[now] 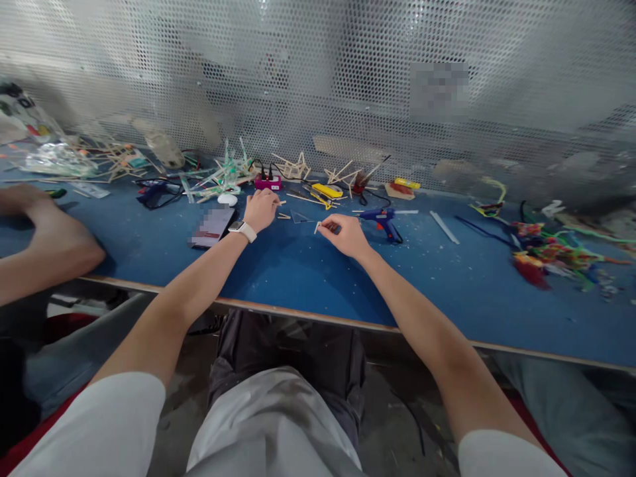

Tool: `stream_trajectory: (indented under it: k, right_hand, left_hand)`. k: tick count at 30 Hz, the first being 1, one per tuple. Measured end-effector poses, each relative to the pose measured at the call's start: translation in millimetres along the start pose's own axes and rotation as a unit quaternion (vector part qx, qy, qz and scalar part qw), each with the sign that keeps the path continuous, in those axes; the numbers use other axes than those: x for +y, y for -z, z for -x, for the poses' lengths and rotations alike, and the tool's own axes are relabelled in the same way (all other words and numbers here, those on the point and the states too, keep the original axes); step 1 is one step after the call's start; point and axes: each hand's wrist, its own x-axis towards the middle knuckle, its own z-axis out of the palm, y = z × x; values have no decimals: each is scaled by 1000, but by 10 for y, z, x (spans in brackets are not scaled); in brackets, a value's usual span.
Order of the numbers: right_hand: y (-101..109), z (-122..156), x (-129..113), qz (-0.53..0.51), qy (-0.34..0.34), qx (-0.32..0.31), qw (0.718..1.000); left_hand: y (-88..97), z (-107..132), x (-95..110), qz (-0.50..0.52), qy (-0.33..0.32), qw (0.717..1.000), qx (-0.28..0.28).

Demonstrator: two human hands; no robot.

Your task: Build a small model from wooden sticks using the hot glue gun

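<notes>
And there it was, the small pale stick point(317, 228), up at the tips of the right hand point(345, 235), just over the middle of the tabletop point(318, 278)! Thumb and forefinger were closed on it in a neat pinch; whether it was one angled piece or two joined was too small to tell. Over to the left hand point(262, 209): fingers curled and nearly together, a short stick point(283, 203) right at the tips, though whether gripped or merely touched, I couldn't tell.

The step in hand looked like fine work, picking and placing tiny pieces. The next move seemed to call for a light, steady pinch and careful alignment, with nothing knocked aside.

Between the hands lay a pair of loose sticks point(283, 216) and a clear triangular piece point(298, 218). Just beyond the right hand, a blue glue gun point(378, 216) rested on its side, a hot tip being the likely hazard there. By the left wrist, with its white-banded watch point(242, 228), sat the phone point(211, 227). Farther back came a yellow tool point(326, 191), a purple power block point(267, 182) and stick frames point(298, 167) before the perforated screen point(308, 73). Out left, another person's forearm point(54, 248) leaned in!
</notes>
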Motion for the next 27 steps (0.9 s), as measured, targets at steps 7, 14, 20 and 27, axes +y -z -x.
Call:
stream_trajectory:
  k: [7,14,20,27]
  right_hand:
    - [1,-47,69,-111,-93,61,988]
    - [-74,-46,92,-222,-167,36,960]
    - [-116,-35,107,-228,-176,6,958]
    - [-143,-29,92,-231,-180,13,956]
  left_hand:
    - [-161,81,296,313,-101,944,-31]
    - [-231,296,548,349,-166,918,-83]
    - [-196,321,596,366,-162,912,-90]
    - [-165,312,611,326,-169,928,-63]
